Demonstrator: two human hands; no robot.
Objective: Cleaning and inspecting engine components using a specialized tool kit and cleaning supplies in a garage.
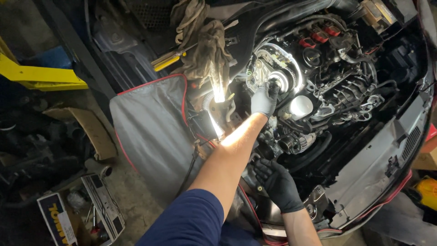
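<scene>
The engine (318,86) sits exposed in the open bay of a car, its timing end with gears and a round metal cover (277,75) lit brightly by a work light (218,93) hanging just beside it. The left hand (265,99), in a grey glove, reaches up to that cover, fingers curled onto a small dark part at its lower edge; what exactly it grips cannot be told. The right hand (278,183), in a black glove, rests lower down, fingers spread open against the dark front edge of the bay, holding nothing. A grey fender cover with red trim (152,132) drapes over the bodywork left of the arms. Dirty rags (205,45) and a yellow-handled screwdriver (169,59) lie above it.
</scene>
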